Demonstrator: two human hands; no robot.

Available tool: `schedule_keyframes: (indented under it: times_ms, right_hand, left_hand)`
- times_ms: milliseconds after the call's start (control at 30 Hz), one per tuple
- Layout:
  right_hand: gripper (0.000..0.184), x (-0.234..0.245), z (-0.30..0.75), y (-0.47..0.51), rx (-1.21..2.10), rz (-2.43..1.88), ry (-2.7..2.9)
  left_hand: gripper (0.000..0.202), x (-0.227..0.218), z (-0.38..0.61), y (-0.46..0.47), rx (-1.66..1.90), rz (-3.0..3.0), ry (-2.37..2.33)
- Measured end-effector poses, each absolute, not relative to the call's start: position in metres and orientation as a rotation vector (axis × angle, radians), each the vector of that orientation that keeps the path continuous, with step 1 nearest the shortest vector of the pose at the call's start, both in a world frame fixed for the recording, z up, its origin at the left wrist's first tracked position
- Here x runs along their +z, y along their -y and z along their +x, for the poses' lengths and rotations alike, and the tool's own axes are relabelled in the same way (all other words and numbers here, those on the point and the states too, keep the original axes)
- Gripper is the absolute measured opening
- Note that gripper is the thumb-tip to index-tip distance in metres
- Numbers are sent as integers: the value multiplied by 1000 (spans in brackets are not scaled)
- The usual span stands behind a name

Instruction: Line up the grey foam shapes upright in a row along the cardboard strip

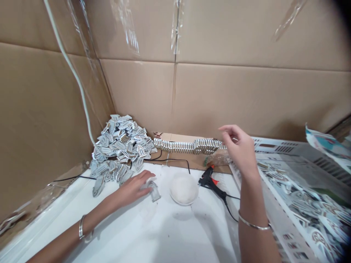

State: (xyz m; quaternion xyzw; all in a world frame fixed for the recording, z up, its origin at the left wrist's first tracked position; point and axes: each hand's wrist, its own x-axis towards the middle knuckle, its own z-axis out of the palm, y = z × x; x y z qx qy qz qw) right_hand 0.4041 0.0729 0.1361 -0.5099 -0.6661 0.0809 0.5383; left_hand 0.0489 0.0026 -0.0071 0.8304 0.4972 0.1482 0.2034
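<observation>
My left hand (138, 186) is low over the white table, thumb and fingertips closed on the near edge of a small grey arch-shaped piece (155, 194). My right hand (240, 148) is raised in front of the cardboard wall, near the right end of a long row of similar pieces (178, 147) packed side by side. Its fingers are curled together; anything between them is hidden. Between my hands sits a round white bowl (184, 189) with whitish contents. Right of the bowl lies a black glue gun (215, 184) with an orange tip and trigger.
A large heap of grey arch pieces (120, 142) fills the back left corner. On the right, a white plastic crate (270, 204) holds many printed pieces (301, 204). Black cables (175, 159) run across the back. A crumpled clear plastic bag (219, 158) lies near the row.
</observation>
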Motion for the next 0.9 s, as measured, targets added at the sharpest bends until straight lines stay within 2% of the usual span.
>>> schedule_keyframes:
  times_ms: [133, 233, 333, 567, 900]
  right_hand:
    - [14, 134, 399, -74, 157, -1156, 1488]
    - [13, 133, 394, -74, 173, -1118, 1479]
    - [13, 132, 392, -73, 165, -1087, 1476]
    - [14, 133, 396, -74, 174, -1056, 1453]
    - [13, 137, 405, -71, 187, -1039, 1416]
  left_hand:
    - [35, -14, 45, -23, 507, 2428, -1432]
    - [36, -11, 52, -66, 752, 2445, -1516]
    - [27, -7, 69, -122, 916, 2181, -1331]
    - [30, -19, 100, -202, 651, 1838, -877]
    - [35, -37, 99, -213, 637, 1660, -840]
